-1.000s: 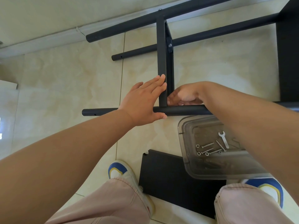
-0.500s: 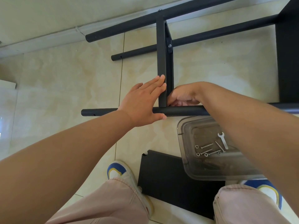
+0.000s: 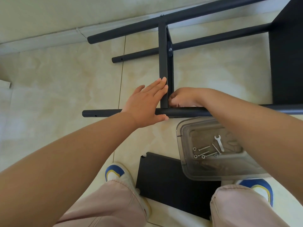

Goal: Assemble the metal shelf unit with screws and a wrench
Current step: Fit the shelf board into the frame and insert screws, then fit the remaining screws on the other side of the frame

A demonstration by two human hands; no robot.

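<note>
- Joint where the upright crossbar (image 3: 164,63) met the near tube (image 3: 188,112) sat directly ahead, btwn both hands; tube's long axis ran left-right across the floor (image 3: 49,95), crossbar ran away from the person.
- Right hand (image 3: 182,97) was curled tight at the joint's right side; whether it pinched a screw, can't tell.
- Left hand (image 3: 146,104) lay flat, fingers straight, pressing crossbar and tube from the left.
- Wrench (image 3: 218,142) and spare screws (image 3: 205,152) lay in the clear tray (image 3: 185,161), nearer the right arm, just under it.

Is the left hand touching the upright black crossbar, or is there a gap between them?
Touching. The head view shows the left hand open, its straight fingers lying flat against the side of the crossbar, with no gap visible.
</note>
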